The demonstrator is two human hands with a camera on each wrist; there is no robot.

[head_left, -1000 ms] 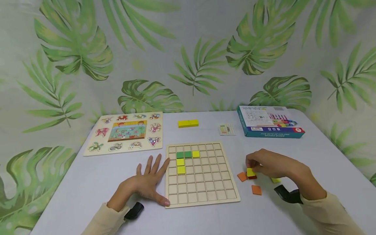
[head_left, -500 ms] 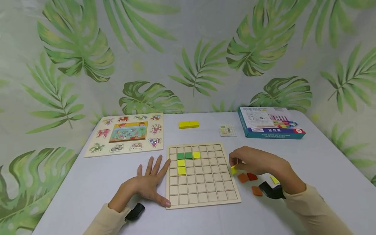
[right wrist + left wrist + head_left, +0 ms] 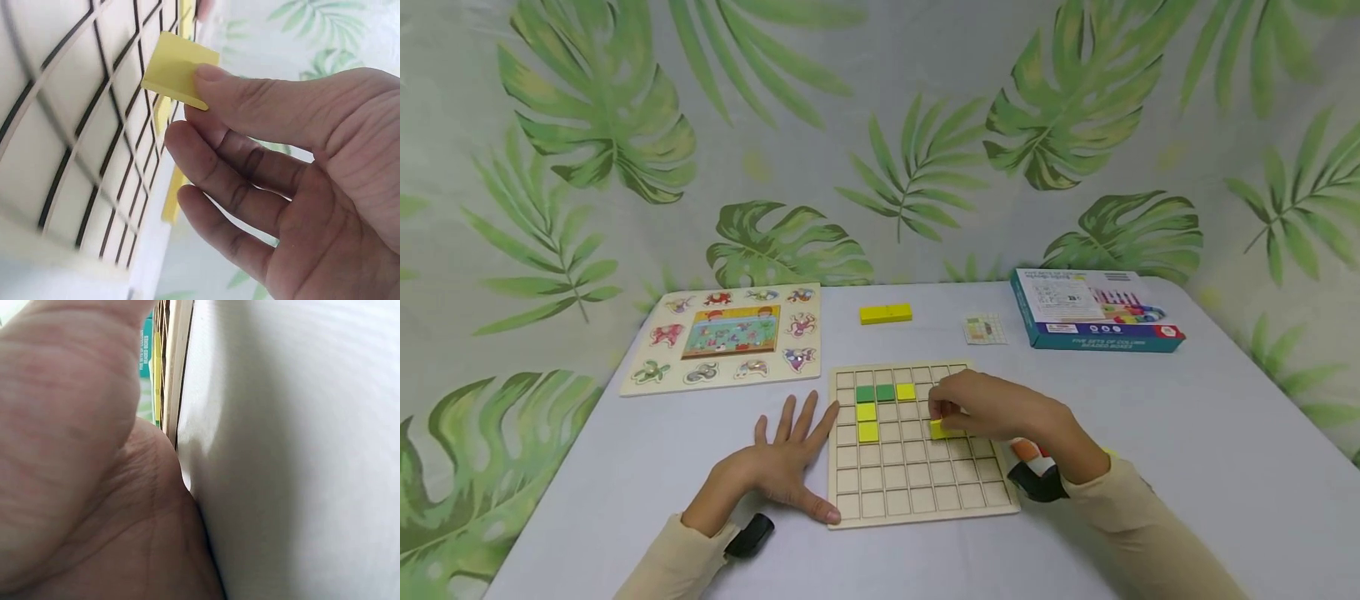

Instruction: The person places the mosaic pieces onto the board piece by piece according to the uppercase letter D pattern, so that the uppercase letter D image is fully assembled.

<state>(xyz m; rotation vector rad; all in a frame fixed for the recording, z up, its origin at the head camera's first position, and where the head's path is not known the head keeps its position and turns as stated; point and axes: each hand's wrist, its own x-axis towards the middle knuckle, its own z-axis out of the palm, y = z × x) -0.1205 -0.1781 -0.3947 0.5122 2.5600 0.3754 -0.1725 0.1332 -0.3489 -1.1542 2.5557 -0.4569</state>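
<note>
A wooden grid board (image 3: 897,477) lies flat on the white table. Along its upper left part sit two green tiles (image 3: 866,393) and three yellow tiles (image 3: 867,432). My right hand (image 3: 992,404) is over the board's right half and pinches another yellow tile (image 3: 178,65) between thumb and fingertips; in the right wrist view the tile is tilted close over the grid. My left hand (image 3: 786,468) lies spread on the table, with thumb and index fingertip at the board's left edge. The left wrist view shows mostly that palm (image 3: 81,487) and the board's side.
Orange and red tiles (image 3: 1024,450) lie right of the board, partly hidden behind the right wrist. Behind are a picture puzzle board (image 3: 730,332), a yellow block (image 3: 886,314), a small pattern card (image 3: 985,329) and a teal-edged box (image 3: 1097,312).
The right hand has carried the yellow tile leftward from the loose tiles to above the board. The left hand stays in place at the board's edge.
</note>
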